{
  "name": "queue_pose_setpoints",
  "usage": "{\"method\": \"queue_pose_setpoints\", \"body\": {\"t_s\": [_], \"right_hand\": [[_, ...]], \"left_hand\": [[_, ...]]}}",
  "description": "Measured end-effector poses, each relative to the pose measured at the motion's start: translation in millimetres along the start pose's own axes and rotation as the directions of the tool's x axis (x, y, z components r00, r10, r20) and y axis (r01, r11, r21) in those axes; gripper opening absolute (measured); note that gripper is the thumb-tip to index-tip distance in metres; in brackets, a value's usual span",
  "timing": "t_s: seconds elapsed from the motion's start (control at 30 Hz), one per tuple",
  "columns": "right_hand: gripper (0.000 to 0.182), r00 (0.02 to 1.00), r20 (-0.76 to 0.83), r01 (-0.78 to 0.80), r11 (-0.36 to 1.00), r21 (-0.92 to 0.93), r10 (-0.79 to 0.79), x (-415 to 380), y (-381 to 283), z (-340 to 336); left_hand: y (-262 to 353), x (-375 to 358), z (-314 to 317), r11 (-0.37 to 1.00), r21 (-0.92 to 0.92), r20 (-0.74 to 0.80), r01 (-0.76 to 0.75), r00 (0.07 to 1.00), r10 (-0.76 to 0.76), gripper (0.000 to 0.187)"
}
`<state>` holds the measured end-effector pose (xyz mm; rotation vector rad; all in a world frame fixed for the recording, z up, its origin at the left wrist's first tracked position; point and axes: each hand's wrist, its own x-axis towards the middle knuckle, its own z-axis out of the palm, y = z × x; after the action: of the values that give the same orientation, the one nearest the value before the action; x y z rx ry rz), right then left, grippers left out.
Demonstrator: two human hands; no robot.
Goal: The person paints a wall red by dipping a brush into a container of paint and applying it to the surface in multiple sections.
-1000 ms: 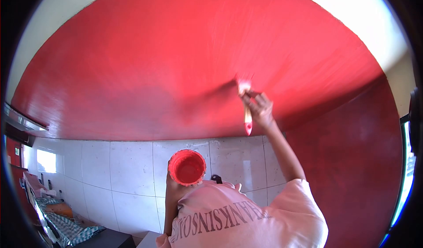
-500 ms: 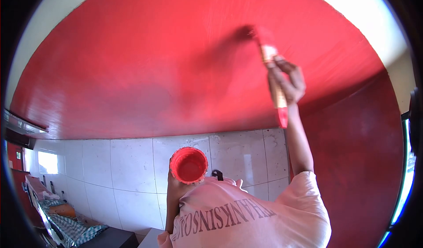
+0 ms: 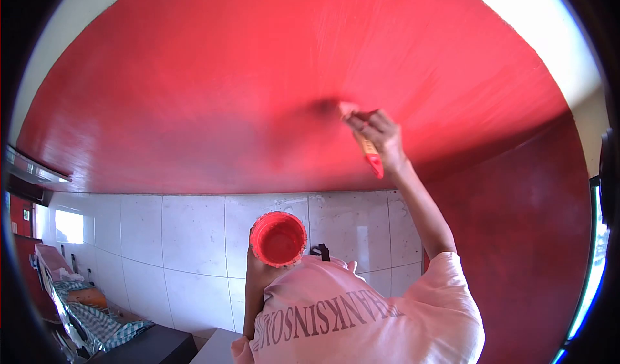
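My right hand (image 3: 385, 135) is closed round the handle of a paintbrush (image 3: 370, 151). The handle is pale with a red end that points down, and the bristle end is up against the red wall (image 3: 194, 73), blurred by motion. Low in front of my chest, a round red-coated paint pot (image 3: 278, 220) is held upright with red paint inside. My left hand (image 3: 258, 273) grips it from the side and below; most of its fingers are hidden behind the pot.
Pale floor tiles (image 3: 194, 235) run along the wall's foot. A darker red wall (image 3: 516, 235) meets it at right. At lower left lie a checked cloth (image 3: 110, 328) and a dark box-like surface (image 3: 152, 348). Cream wall (image 3: 562, 34) borders the red at upper right.
My right hand and the paintbrush have swept down and to the left along the wall. The paint pot in my left hand has barely moved.
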<state>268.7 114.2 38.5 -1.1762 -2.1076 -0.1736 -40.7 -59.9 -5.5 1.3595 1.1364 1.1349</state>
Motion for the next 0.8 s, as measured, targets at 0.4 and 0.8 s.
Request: {"method": "queue_pose_setpoints", "body": {"t_s": [0.4,0.8], "right_hand": [[0.045,0.946,0.321,0.054,0.999,0.001,-0.051,-97,6,95],[0.039,0.895,-0.389,0.097,0.947,-0.305,-0.217,10,23,-34]], "left_hand": [[-12,-10,-6,0.997,0.057,0.019,0.061,0.998,-0.062,0.083],[5,-3,-3,0.998,0.045,-0.002,0.047,0.999,-0.047,0.079]]}}
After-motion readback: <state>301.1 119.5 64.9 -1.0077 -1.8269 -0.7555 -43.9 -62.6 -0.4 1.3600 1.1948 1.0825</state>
